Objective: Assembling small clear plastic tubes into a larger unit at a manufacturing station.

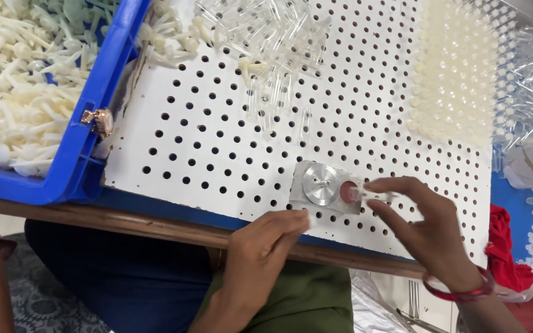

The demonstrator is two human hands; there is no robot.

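The right hand (430, 231) held a small clear plastic tube (371, 195) between the thumb and the first fingers, its grip closed lightly around the tube. The tube lay almost flat, and one end was at the reddish round spot (348, 192) of a small metal fixture (325, 185). This fixture, with a shiny round disc and a thin pin in the middle, rested on the white perforated board (217, 142) near its front edge. The left hand (266, 246) was just beside the fixture, fingertips on the board at its lower corner. Its fingers were bent together, but I could not tell if they held anything.

The tube looked very light, thin-walled and smooth, so I judged it slippery and easy to crush or crack. It was best taken at the middle of its length with a soft pinch, not at the open end.

More clear tubes (272, 37) lay loose at the far side of the board. A blue crate (87, 142) at the left held many cream plastic pieces (20, 80). At the right, rows of pale caps (451, 86) stood in the board. The tabletop (155, 225) showed as a wooden edge under the board.
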